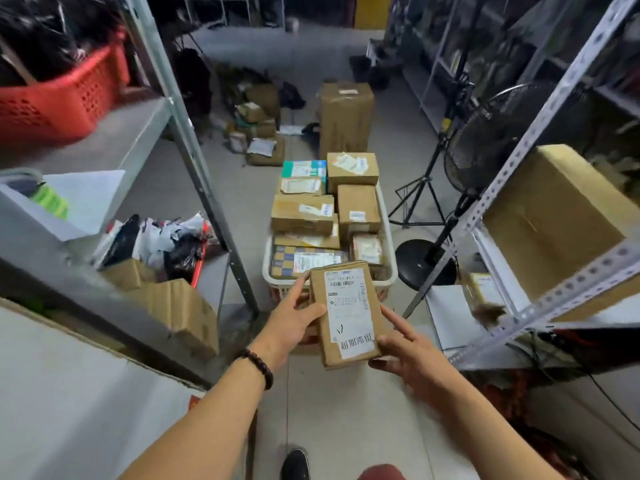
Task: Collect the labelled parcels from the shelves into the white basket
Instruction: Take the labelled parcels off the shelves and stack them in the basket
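Just beyond the held parcel (pixel 348 311), a heaped white basket (pixel 390 251); fan (pixel 491 133) beside it.

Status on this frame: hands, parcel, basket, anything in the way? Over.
Labelled parcel held in left grip and right grip, at near rim of white basket. Basket piled high with boxes. Nothing in the way.

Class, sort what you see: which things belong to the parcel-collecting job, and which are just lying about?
Job: held parcel, left hand, right hand, white basket, parcels inside.
Lying about: red basket, fan, loose paper.
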